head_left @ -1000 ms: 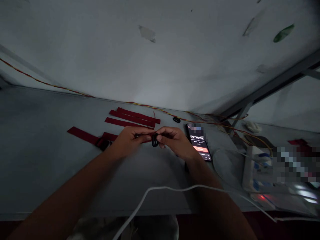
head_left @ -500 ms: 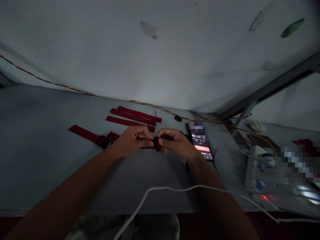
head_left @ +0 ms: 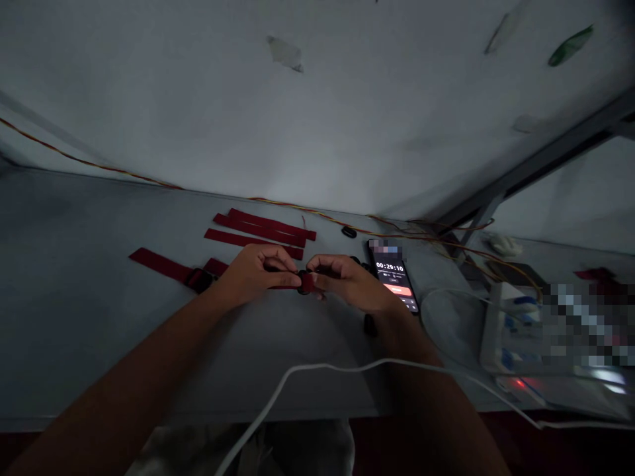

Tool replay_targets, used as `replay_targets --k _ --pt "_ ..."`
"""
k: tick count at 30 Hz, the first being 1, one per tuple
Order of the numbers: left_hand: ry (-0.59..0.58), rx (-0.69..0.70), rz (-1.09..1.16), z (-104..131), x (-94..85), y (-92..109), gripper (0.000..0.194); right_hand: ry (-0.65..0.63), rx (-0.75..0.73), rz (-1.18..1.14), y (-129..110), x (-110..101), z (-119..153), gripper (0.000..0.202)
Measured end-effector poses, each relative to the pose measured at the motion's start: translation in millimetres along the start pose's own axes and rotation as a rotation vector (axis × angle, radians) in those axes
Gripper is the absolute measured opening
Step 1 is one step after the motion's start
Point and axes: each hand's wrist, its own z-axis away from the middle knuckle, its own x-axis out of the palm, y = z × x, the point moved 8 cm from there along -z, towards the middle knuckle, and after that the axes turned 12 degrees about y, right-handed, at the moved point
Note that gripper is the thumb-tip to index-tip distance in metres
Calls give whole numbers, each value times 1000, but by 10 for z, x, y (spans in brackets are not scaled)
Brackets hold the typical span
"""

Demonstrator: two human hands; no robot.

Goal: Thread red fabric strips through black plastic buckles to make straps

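Observation:
Both my hands meet over the table around a small black buckle [head_left: 303, 283] with a red strap [head_left: 308, 284] running through it. My left hand [head_left: 262, 274] pinches the strap and the buckle's left side between thumb and fingers. On the other side, the thumb and fingers of my right hand [head_left: 344, 281] close on the strap's end where it comes out of the buckle. Left of my left hand lies another red strap [head_left: 159, 262] with a black buckle [head_left: 199, 279] on it; part of it is hidden behind that hand.
Several loose red strips [head_left: 262, 228] lie behind my hands. A spare black buckle [head_left: 349, 232] sits near the wall, and another black piece [head_left: 370, 324] by my right wrist. A phone [head_left: 394, 274] shows a timer. A white cable [head_left: 337, 365] crosses in front; a power strip [head_left: 508, 330] stands right.
More of the red strap now shows on the right side of the buckle, and the buckle has turned flatter. The whole view has shifted slightly.

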Motion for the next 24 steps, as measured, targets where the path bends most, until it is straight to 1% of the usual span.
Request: replay_targets --k 2,4,5,7,9,10,13,15,16,18,20,22,24 --pt "38 22 -73 -19 3 -21 26 1 -4 85 16 -60 15 29" --pt "86 100 -212 -41 -14 -35 23 17 3 200 66 -141 21 26" --pt "111 178 -311 -48 -23 -21 19 31 10 267 99 -187 20 24" --pt "139 389 -533 -32 -5 39 15 65 24 411 157 -280 14 20" --pt "142 599 -697 26 55 104 16 140 26 565 174 -395 9 14" --pt "140 679 -739 64 90 134 16 190 24 637 164 -461 14 12" --pt "111 834 -748 205 238 236 14 346 -2 784 74 -670 80 12" --pt "32 918 -716 339 417 309 16 379 -9 845 36 -775 153 15" --pt "-22 959 -701 416 525 339 16 362 5 872 47 -809 186 16" --pt "-128 1028 -685 568 732 379 17 274 61 926 124 -836 239 20" --pt "-188 1056 -670 668 869 390 19 208 124 977 214 -846 268 21" --pt "-194 1039 -631 694 905 387 20 192 179 1006 276 -851 273 17" --pt "-161 977 -573 648 855 372 18 186 225 998 309 -829 267 15"
